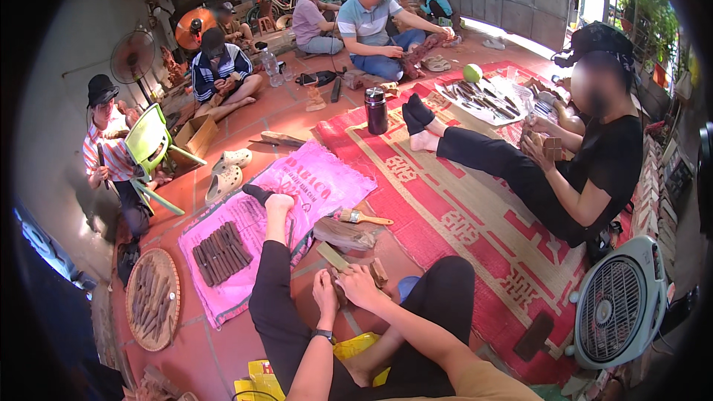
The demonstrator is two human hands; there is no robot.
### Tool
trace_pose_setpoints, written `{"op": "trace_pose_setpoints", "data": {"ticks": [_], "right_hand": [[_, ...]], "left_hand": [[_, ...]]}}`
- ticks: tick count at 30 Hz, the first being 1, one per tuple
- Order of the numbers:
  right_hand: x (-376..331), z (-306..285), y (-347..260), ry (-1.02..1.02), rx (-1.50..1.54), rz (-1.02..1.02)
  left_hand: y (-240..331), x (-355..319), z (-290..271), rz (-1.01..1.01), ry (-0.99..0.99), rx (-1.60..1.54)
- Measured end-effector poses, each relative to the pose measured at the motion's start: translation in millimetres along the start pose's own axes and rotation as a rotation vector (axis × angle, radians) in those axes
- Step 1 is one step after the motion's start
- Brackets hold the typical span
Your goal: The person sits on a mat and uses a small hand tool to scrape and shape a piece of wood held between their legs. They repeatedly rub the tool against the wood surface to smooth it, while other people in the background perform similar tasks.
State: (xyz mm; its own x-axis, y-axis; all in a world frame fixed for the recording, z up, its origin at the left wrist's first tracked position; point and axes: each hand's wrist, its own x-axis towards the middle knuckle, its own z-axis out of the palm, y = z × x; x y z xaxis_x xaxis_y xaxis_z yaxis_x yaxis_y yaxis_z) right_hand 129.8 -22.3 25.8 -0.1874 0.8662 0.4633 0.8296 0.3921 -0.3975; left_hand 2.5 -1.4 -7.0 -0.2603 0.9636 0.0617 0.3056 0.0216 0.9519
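Right up close, the left hand (324, 293) is half closed, fingers curled about a small brown wooden piece (341, 296); the right hand (359, 285) comes over from the other side, fingers bent. The piece sits between the two hands, above the tiled floor (401, 247), largely covered by fingers (how tightly they grip it, one cannot tell). A flat greenish strip (332, 255) juts out just beyond the right fingertips; whether they hold it is unclear. And just beside that hand, a brown wood chunk (378, 273)! Over to the left, pieces fill a round woven tray (177, 289), while dark sticks (222, 254) lie in a row on a pink sack (334, 171). Further out comes a grey-brown log (343, 234), then a wooden-handled brush (365, 217). On the red mat (434, 215), a person in black (605, 156) holds a wooden block (552, 148). Beyond stands a dark flask (376, 113), and deeper still, a person in a striped-shouldered polo (368, 21) sits working.
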Motion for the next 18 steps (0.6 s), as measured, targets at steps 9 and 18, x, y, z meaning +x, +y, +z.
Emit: {"op": "trace_pose_setpoints", "data": {"ticks": [9,18], "right_hand": [[-6,8,4,-0.022,0.069,0.097],[7,-12,-8,-0.073,-0.011,0.009]], "left_hand": [[7,-3,0,0.056,0.025,0.038],[7,-3,-5,-0.013,0.038,0.000]]}}
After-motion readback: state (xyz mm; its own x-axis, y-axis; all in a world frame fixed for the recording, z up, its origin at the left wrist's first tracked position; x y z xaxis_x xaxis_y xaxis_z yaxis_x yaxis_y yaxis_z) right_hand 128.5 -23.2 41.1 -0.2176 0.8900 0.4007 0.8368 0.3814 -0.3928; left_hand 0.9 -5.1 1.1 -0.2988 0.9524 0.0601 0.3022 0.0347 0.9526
